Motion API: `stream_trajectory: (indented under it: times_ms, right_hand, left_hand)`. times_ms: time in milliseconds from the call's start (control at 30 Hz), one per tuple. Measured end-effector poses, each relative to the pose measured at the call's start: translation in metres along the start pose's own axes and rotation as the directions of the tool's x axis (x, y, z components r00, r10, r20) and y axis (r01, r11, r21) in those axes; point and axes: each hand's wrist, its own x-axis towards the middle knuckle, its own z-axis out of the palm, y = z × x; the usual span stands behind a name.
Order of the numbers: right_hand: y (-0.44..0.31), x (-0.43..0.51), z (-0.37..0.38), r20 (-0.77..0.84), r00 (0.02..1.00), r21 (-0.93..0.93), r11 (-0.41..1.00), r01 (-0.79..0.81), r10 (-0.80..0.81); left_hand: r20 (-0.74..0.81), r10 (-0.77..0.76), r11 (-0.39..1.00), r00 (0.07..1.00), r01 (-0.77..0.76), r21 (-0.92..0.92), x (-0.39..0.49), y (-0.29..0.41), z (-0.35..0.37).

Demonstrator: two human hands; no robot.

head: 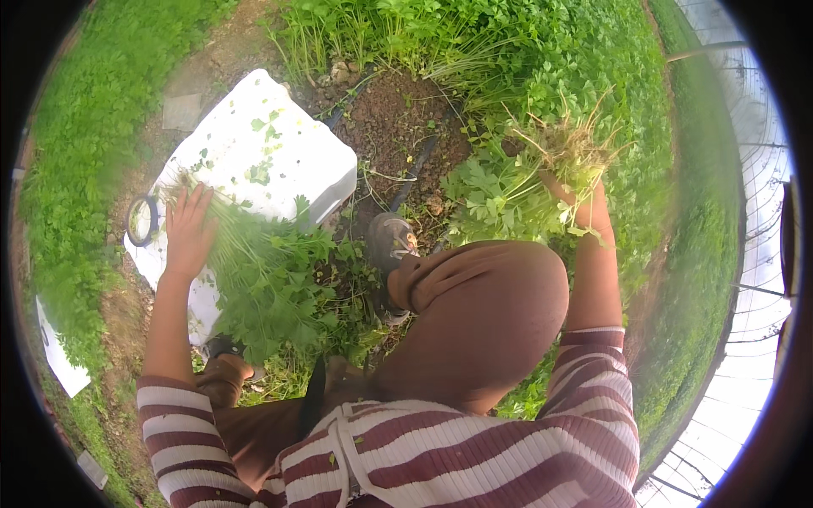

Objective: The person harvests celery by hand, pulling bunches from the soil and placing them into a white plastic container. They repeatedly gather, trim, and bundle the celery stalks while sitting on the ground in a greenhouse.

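Observation:
With its fingers spread, my left hand (189,228) rests on the root end of a leafy bunch of green herb stems (273,273), which lies on the near side of an upturned white foam box (254,140). A dark roll of tape (142,220) is just left of that hand. Over on the right, my right hand (581,197) is closed around a second leafy bunch (565,152), its tangled pale roots up and its leaves spread to the left. The roots and stems partly hide the fingers of this hand.
Dense green plants (394,32) grow ahead and to both sides. Bare soil (406,120) with a black irrigation pipe (416,168) lies between the box and the right-hand plants. My shoe (390,238) is on the ground beside the box. Another white piece (63,355) lies at far left.

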Motion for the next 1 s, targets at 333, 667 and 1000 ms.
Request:
stream_trajectory:
  times_ms: [333,667,1000]
  right_hand:
    - [-0.166,-0.036,0.005,0.124,0.992,0.855,0.507,-0.112,0.009]
    - [-0.220,-0.086,0.093,0.316,0.937,0.795,0.582,-0.175,-0.150]
    - [-0.227,-0.115,0.121,0.421,0.905,0.780,0.532,-0.329,-0.057]
  left_hand:
    - [-0.602,0.314,0.765,0.734,-0.572,-0.297,-0.046,0.162,-0.153]
    - [-0.634,0.152,0.264,0.758,-0.649,-0.713,-0.127,0.201,-0.144]
    - [-0.232,-0.101,0.018,0.968,-0.231,-0.973,-0.148,0.202,-0.117]
